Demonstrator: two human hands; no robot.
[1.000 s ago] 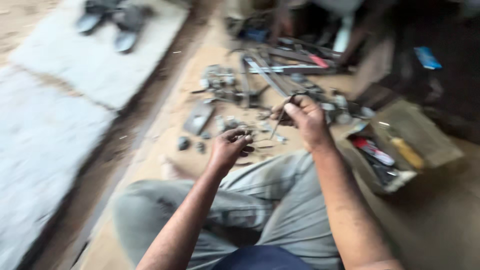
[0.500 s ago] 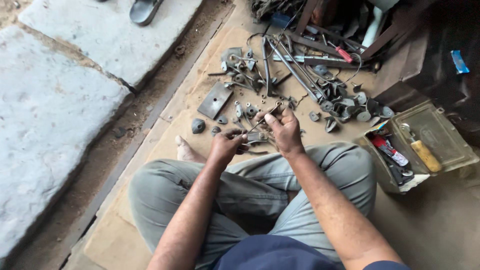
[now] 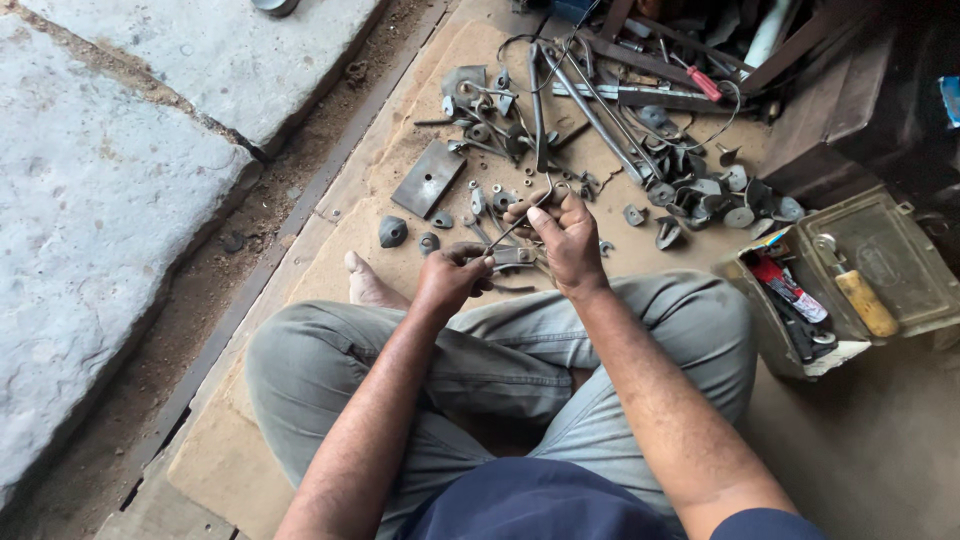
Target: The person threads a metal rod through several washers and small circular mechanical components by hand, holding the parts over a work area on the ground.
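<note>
Two broad grey stone slabs (image 3: 110,190) along the left, split by a cracked seam. Beside them, a flat sheet of brown cardboard (image 3: 330,270) spread over the ground, under crossed legs in grey trousers (image 3: 480,360) and one bare foot (image 3: 368,285). At far right, an open metal toolbox (image 3: 880,260), olive and dented, with a yellow-handled tool (image 3: 862,298) on its lid and a red-handled one (image 3: 780,280) in its tray. At the top of the cardboard, a heap of long steel rods and bars (image 3: 600,100), with a red-handled screwdriver (image 3: 702,82) among them. Below that, a scatter of small dark fittings (image 3: 700,190), washers and nuts. To the left of the scatter, a flat rectangular metal plate (image 3: 428,177) with a hole in it, and just below it two small rounded dark pieces (image 3: 392,231).

In the middle, just above the knees, both hands close together. Left hand (image 3: 452,275) curled tight round a small metal bracket (image 3: 515,257), thumb and fingers pinched on it. Right hand (image 3: 565,230) closed on a thin bent wire hook (image 3: 528,208), held between thumb and forefinger, upper end curved over above the knuckles, lower end slanting down toward the bracket. Cannot tell whether wire and bracket touch.
</note>
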